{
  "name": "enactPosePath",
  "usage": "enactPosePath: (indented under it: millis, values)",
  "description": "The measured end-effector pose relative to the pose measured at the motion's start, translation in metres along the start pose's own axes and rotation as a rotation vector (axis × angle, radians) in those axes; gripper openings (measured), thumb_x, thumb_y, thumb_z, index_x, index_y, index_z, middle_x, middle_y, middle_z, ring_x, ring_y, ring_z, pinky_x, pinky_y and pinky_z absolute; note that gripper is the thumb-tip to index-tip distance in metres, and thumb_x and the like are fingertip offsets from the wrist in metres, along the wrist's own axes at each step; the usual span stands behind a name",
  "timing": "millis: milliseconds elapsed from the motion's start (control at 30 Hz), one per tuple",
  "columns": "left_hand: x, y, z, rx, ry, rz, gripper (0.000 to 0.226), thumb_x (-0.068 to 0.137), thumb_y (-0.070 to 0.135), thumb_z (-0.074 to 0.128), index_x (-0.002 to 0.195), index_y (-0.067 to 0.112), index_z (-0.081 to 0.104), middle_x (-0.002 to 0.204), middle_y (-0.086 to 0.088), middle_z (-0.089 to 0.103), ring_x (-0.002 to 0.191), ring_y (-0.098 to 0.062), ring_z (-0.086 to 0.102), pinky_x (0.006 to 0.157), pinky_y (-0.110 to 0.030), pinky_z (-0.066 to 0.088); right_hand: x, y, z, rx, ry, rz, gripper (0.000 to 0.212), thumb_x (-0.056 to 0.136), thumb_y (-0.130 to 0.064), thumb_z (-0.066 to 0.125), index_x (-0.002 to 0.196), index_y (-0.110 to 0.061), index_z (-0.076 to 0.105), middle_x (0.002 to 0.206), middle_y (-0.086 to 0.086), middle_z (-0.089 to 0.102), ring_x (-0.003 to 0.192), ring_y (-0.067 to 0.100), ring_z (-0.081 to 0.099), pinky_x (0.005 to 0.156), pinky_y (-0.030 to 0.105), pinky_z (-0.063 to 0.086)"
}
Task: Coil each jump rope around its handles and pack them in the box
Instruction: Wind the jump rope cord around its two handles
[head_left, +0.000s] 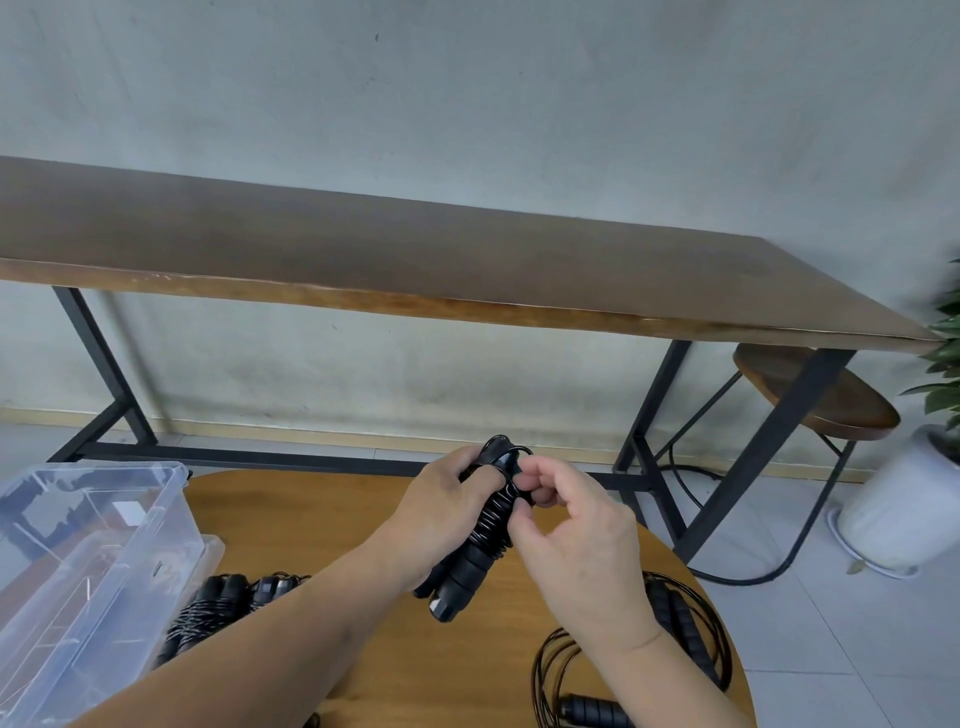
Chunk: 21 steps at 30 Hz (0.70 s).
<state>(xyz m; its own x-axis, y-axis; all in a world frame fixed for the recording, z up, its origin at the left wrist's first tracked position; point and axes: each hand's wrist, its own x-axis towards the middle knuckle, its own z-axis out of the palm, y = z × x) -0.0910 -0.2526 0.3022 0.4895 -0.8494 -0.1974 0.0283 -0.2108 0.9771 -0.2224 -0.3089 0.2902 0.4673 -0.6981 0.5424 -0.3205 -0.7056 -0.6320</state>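
Both hands grip a black jump rope (483, 540) above the round wooden tabletop (322, 519): left hand (441, 504) closed around the cord-wrapped handles, right hand (566, 525) pinching the cord's end. Wound ropes (208, 608) lie beside the clear plastic box (78, 551); uncoiled ropes (670, 639) lie at right.

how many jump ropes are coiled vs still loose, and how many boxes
coiled jump ropes: 2, one in the hands, one by the box
loose jump ropes: 1, maybe more, cannot tell
clear boxes: 1
total: 4
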Motion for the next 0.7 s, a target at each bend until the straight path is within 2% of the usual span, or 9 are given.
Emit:
enactPosePath:
  millis: [167,267,433,533,700]
  values:
    - [-0.003,-0.003,-0.002,-0.089,-0.017,-0.057,0.02,0.094,0.018,0.051,0.102,0.019,0.07,0.077,-0.006,0.069,0.061,-0.018,0.064,0.057,-0.028,0.053,0.007,-0.004,-0.006,0.08,-0.155,0.073,0.036,0.08,-0.009,0.071,0.106,-0.034,0.066,0.092,-0.021,0.065,0.094,-0.002,0.058,0.082,0.008,0.045]
    - [-0.005,-0.006,-0.004,-0.192,-0.052,-0.102,0.019,0.096,0.018,0.053,0.105,0.014,0.069,0.073,-0.006,0.069,0.062,-0.019,0.065,0.06,-0.03,0.054,0.009,-0.003,-0.007,0.148,-0.17,0.085,0.035,0.082,-0.007,0.071,0.102,-0.035,0.065,0.091,-0.02,0.068,0.091,-0.001,0.06,0.079,0.006,0.044]
    - [-0.004,-0.012,-0.011,-0.399,-0.158,-0.173,0.023,0.098,0.017,0.057,0.119,0.013,0.067,0.095,-0.016,0.072,0.079,-0.029,0.069,0.076,-0.042,0.057,0.014,0.002,-0.005,0.213,-0.193,0.117,0.033,0.086,-0.004,0.068,0.102,-0.033,0.067,0.091,-0.019,0.069,0.091,0.001,0.063,0.08,0.008,0.046]
    - [-0.003,-0.017,-0.014,-0.421,-0.174,-0.201,0.027,0.097,0.014,0.06,0.123,0.014,0.065,0.108,-0.021,0.071,0.088,-0.032,0.068,0.088,-0.048,0.055,0.007,0.004,-0.002,0.237,-0.206,0.133,0.033,0.087,-0.003,0.067,0.104,-0.032,0.066,0.092,-0.017,0.069,0.093,0.002,0.062,0.08,0.007,0.045]
    - [0.001,-0.015,-0.021,-0.418,-0.216,-0.268,0.034,0.093,0.011,0.062,0.127,0.013,0.062,0.111,-0.018,0.069,0.094,-0.029,0.066,0.09,-0.045,0.055,0.002,0.005,0.003,0.306,-0.175,0.17,0.038,0.088,-0.001,0.067,0.103,-0.036,0.064,0.095,-0.022,0.068,0.095,0.003,0.064,0.084,0.012,0.048]
